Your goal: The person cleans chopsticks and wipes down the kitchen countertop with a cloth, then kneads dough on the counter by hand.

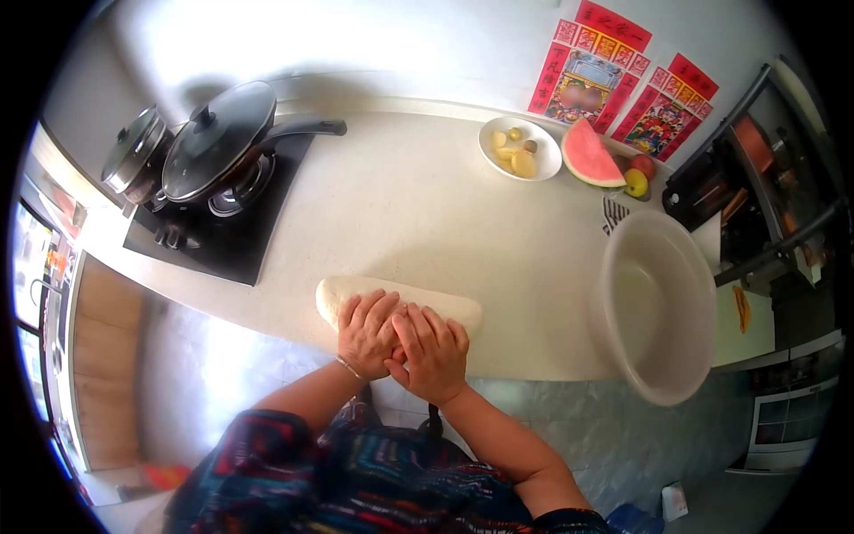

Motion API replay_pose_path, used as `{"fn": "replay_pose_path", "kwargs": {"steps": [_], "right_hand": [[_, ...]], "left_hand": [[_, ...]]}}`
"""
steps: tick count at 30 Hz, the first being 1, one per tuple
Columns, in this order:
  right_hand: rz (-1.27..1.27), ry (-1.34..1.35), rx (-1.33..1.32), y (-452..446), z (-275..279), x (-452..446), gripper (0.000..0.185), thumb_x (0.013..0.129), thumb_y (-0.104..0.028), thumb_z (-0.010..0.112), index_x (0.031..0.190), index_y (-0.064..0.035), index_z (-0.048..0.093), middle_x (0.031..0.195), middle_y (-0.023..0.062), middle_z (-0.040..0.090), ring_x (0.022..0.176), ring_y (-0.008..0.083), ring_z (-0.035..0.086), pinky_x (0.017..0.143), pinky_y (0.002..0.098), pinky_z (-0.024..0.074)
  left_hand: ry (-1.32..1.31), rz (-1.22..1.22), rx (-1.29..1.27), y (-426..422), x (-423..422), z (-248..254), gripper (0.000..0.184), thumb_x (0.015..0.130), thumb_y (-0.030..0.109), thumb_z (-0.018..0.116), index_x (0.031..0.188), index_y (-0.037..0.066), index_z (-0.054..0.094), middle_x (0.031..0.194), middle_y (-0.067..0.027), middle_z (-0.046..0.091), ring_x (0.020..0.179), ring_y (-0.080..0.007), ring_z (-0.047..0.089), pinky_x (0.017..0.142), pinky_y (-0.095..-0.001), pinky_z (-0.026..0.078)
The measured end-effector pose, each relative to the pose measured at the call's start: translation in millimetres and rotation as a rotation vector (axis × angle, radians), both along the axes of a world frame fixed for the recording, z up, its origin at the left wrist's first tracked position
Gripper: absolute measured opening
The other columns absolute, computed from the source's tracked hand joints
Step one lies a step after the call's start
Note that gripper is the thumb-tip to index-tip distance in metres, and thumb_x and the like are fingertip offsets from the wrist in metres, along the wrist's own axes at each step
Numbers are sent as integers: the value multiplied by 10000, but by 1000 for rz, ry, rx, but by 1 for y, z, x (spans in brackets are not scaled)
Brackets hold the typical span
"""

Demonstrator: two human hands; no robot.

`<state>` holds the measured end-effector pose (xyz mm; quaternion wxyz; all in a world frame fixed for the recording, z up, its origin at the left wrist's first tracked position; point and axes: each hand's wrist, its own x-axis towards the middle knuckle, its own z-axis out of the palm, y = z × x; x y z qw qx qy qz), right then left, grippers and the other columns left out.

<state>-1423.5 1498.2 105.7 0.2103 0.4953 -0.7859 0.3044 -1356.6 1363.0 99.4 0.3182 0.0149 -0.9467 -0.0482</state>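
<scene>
A thick, pale log of dough (458,311) lies lengthwise near the front edge of the counter. My left hand (366,340), with a bracelet at the wrist, presses on its middle, fingers bent over the top. Close beside it, my right hand (431,351) bears down on the dough too, its fingers curled over the surface. The two hands touch at the thumbs. They cover the middle of the dough, and its underside is hidden.
To the right, a large pale basin (654,307) reaches over the counter's front edge. A white bowl (489,160) with yellowish pieces stands at the back, near a watermelon wedge (592,156) and several fruits. At left, a lidded pan (218,147) and a pot (138,156) sit on the stove (209,254).
</scene>
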Motion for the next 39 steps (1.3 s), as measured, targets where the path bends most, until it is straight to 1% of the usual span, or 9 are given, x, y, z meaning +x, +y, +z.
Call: {"fn": "replay_pose_path", "kwargs": {"steps": [16,18,20,26,28,30,35,36,39], "right_hand": [[-199,-310,16,-102,9,-136,302,798,-374,602,945,-114,643,708,58,632,675,259,591,653,412,412],[-224,-352,40,-111,9,-151,289,820,-375,592,885,-104,669,706,92,650,676,290,609,632,426,442],[-289,-472,17,-119,1,-166,320,838,-392,580,883,-93,684,762,118,674,714,309,630,666,430,474],[-445,-664,102,-134,5,-191,421,905,-435,434,933,-97,684,845,159,682,821,350,644,747,432,502],[-492,-693,172,-128,13,-180,443,907,-441,420,956,-86,679,899,148,684,870,339,636,789,431,489],[-442,-664,292,-113,21,-156,441,912,-436,410,958,-89,678,943,142,680,909,332,627,818,432,476],[-345,-926,309,-86,50,-127,344,872,-334,445,848,-68,662,969,118,670,891,326,612,821,451,453],[-350,-919,302,-91,54,-114,344,872,-334,445,848,-68,662,969,118,670,891,326,612,821,451,453],[-430,-198,103,-112,44,-51,219,816,-262,515,756,-80,622,813,102,642,805,306,606,765,444,441]], "left_hand": [[-367,50,215,-90,-146,9,211,776,246,542,925,123,628,907,-46,650,916,-238,589,869,-371,410],[-315,51,283,-92,-163,12,200,826,232,483,816,98,631,858,-85,661,871,-288,594,849,-407,431],[-581,152,306,-98,-180,21,274,852,267,454,764,84,638,839,-117,664,839,-307,600,800,-415,456],[-585,246,420,-109,-206,17,373,884,357,420,837,100,686,871,-128,670,884,-302,613,792,-404,476],[-381,266,216,-103,-198,15,395,894,368,400,862,104,692,929,-115,675,932,-280,620,825,-388,468],[-818,297,290,-91,-182,31,450,922,419,344,932,119,680,968,-92,667,957,-258,604,838,-374,420],[-427,80,266,-82,-103,52,375,911,389,420,846,107,658,850,-95,657,835,-265,602,792,-387,414],[-418,74,262,-86,-93,61,375,911,389,420,846,107,658,850,-95,657,835,-265,602,792,-387,414],[-242,33,281,-91,-66,67,311,869,360,514,909,85,654,873,-114,654,821,-282,599,776,-415,423]]}}
